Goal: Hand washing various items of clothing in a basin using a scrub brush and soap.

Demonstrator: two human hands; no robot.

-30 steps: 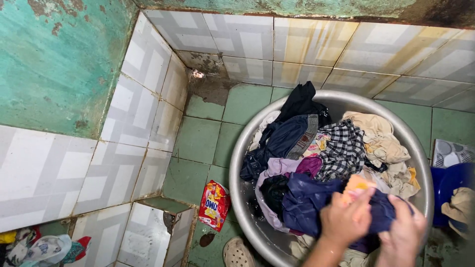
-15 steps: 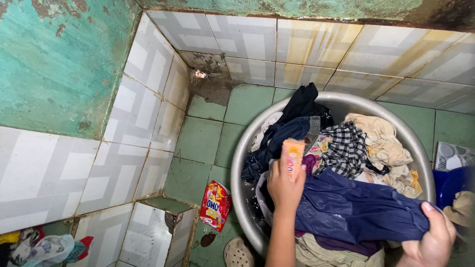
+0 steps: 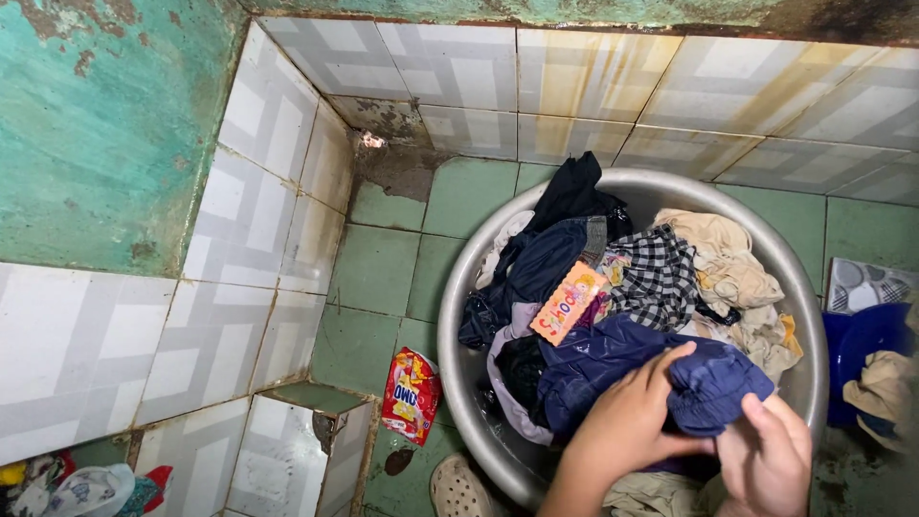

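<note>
At the lower right of the frame, the left hand [image 3: 627, 421] and right hand [image 3: 766, 460] are both grasping a navy garment [image 3: 661, 369] over a metal basin [image 3: 459, 364] of laundry, apparently sorting, with a firmer 2-handed lift needed next.

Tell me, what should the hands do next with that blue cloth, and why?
Probably rub the dark blue garment between both hands: the left hand and right hand pinch its bunched fold over the metal basin, and the orange soap bar lies on the pile.

Green floor tiles [image 3: 383, 273], pale wall tiles [image 3: 239, 278], peeling teal plaster [image 3: 96, 124].
</note>
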